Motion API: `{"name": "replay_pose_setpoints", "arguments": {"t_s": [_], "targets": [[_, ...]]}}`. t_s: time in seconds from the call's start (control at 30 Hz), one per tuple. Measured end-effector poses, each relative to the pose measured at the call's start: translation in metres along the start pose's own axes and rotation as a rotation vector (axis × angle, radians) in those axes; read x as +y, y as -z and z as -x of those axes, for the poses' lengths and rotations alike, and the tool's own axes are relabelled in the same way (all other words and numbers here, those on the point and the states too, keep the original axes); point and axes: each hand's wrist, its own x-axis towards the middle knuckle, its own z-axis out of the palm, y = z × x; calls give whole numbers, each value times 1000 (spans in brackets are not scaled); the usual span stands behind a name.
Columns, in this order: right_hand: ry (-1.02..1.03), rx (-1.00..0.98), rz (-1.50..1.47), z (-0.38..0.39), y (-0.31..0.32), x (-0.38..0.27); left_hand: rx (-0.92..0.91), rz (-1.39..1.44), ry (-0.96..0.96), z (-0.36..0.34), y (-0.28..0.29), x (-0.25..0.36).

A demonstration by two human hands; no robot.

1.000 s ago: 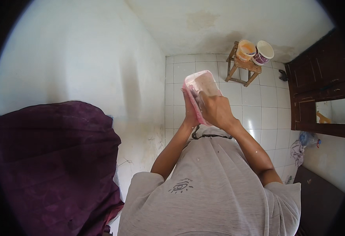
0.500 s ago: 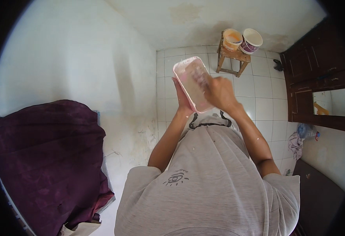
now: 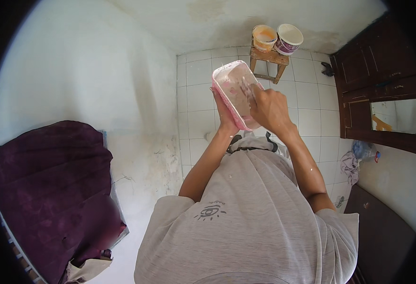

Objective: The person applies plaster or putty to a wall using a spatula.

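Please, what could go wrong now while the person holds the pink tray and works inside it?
1. The pink tray is tilted and rests only on the left hand, so its white paste may spill onto the tiled floor.
2. The right hand presses inside the tray and could push it off that hand.

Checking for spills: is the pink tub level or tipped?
Tipped. The left hand holds the tub on edge, its white-smeared inside facing the right hand reaching in.
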Motion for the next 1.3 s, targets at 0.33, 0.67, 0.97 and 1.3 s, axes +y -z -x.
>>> {"name": "replay_pose_setpoints", "arguments": {"t_s": [0.33, 0.67, 0.97, 1.3], "targets": [[75, 95, -12, 0, 16, 15, -24, 14, 8, 14, -17, -1], [66, 38, -177, -8, 15, 8, -21, 3, 53, 27, -6, -4], [152, -49, -38, 25, 4, -11, 28, -5, 67, 33, 5, 4], [253, -133, -30, 20, 6, -19, 93, 103, 113, 31, 15, 3]]}}
